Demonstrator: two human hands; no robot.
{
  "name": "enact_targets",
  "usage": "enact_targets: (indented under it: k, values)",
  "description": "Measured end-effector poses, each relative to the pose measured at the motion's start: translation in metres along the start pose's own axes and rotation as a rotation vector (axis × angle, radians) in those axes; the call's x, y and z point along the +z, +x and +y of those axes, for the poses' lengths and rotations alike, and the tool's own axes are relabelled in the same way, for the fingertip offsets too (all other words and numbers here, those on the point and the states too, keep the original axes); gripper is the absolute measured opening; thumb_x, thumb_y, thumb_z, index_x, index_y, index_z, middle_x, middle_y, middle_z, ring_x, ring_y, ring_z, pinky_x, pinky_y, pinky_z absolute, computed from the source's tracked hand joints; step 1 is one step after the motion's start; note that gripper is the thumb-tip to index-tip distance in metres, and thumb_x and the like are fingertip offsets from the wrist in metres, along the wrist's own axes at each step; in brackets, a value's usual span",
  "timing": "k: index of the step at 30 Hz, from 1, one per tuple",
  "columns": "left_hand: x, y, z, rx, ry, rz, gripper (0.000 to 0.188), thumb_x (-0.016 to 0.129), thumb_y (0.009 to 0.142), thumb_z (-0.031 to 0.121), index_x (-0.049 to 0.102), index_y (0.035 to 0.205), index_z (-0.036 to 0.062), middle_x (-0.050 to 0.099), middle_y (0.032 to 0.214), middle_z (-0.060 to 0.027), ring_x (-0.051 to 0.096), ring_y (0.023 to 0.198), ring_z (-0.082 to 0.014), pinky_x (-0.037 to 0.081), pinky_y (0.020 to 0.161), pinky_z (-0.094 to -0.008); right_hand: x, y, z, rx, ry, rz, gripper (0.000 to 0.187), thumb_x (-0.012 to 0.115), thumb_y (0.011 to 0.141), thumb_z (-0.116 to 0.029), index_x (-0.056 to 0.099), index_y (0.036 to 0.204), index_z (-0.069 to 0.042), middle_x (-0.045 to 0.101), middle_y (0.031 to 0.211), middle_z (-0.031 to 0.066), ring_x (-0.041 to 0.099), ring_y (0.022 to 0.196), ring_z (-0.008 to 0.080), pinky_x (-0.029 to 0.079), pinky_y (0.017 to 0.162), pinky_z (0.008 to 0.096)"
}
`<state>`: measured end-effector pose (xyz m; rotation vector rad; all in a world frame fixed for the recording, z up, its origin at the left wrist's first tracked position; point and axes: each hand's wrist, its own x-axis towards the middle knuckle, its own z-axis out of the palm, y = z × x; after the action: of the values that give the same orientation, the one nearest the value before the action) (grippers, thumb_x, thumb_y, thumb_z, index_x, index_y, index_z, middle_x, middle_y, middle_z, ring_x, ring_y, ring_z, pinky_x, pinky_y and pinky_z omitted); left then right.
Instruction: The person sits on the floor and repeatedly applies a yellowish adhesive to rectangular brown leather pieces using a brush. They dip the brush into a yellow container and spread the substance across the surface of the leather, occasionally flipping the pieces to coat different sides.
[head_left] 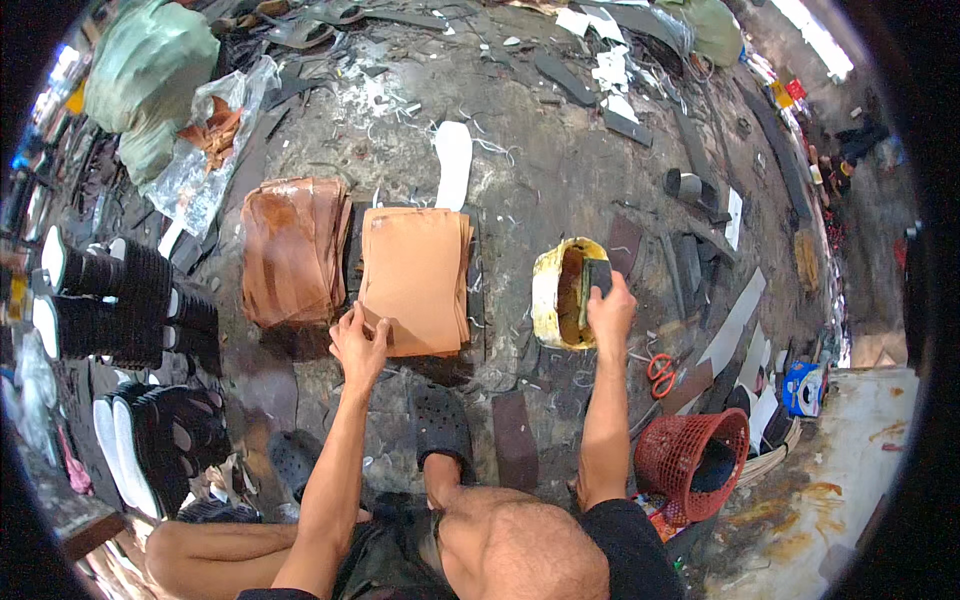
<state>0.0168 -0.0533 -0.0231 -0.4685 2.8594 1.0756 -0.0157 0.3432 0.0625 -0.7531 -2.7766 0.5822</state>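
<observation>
My left hand [360, 342] rests with fingers spread at the near left corner of a stack of smooth tan leather-like sheets [415, 280]. Left of that stack lies a pile of brown, stained sheets [292, 252], glossier and darker on top. At the right, my right hand [611, 308] grips a dark flat rectangular block [597, 274] over the mouth of a yellow-white, stained tub [551, 292]. The block's lower part and the tub's contents are partly hidden. A white sole-shaped piece [453, 163] lies just beyond the tan stack.
Orange-handled scissors [660, 375] and a red perforated basket [692, 465] sit to the right. Black-and-white footwear [110, 300] is piled at the left. A green bag [150, 80] is far left. Dark scraps and strips litter the floor around my clogs [440, 425].
</observation>
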Motion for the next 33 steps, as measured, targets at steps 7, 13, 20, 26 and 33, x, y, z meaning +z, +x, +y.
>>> enact_targets:
  k: [7,13,20,26,33]
  values:
    - [-0.014,-0.019,0.026,0.398,0.105,0.335,0.072,0.079,0.081,0.021,0.049,0.144,0.0039,0.058,0.131,-0.0203,0.056,0.116,-0.0391,0.045,0.098,-0.0491,-0.053,0.012,0.032,0.180,0.978,0.090,0.041,0.074,0.083,-0.006,0.058,0.119,0.003,0.070,0.107,0.0143,0.068,0.095,0.0213,0.053,0.085,0.0350]
    - [-0.006,-0.017,0.002,0.933,0.273,-0.170,0.057,0.068,0.081,0.001,0.053,0.136,-0.0002,0.050,0.146,-0.0174,0.045,0.138,-0.0355,0.037,0.115,-0.0469,-0.128,0.000,0.084,-0.209,-0.236,-0.412,0.048,0.073,0.082,-0.018,0.060,0.128,-0.008,0.070,0.112,0.0208,0.067,0.103,0.0399,0.052,0.090,0.0480]
    - [-0.008,-0.019,0.021,0.887,0.171,-0.241,0.055,0.058,0.085,0.001,0.049,0.139,-0.0015,0.048,0.148,-0.0194,0.044,0.139,-0.0370,0.036,0.117,-0.0468,-0.149,0.003,0.068,-0.337,-0.432,-0.201,0.034,0.067,0.083,-0.015,0.066,0.118,-0.015,0.071,0.100,0.0168,0.068,0.093,0.0390,0.053,0.080,0.0485]
    - [0.003,-0.032,0.013,0.866,0.264,-0.127,0.057,0.057,0.084,0.003,0.049,0.141,0.0019,0.044,0.152,-0.0165,0.040,0.143,-0.0346,0.032,0.119,-0.0463,-0.172,0.063,-0.052,-0.623,-0.041,0.271,0.030,0.068,0.086,-0.007,0.066,0.117,-0.006,0.071,0.105,0.0195,0.068,0.096,0.0396,0.054,0.080,0.0422]
    - [0.002,-0.036,0.009,0.768,0.192,-0.147,0.060,0.057,0.079,-0.001,0.050,0.138,-0.0009,0.047,0.151,-0.0154,0.040,0.143,-0.0307,0.031,0.121,-0.0442,-0.024,0.041,-0.194,-0.489,0.561,-0.341,0.059,0.074,0.085,-0.020,0.054,0.132,0.009,0.061,0.132,0.0222,0.057,0.124,0.0259,0.040,0.108,0.0359]
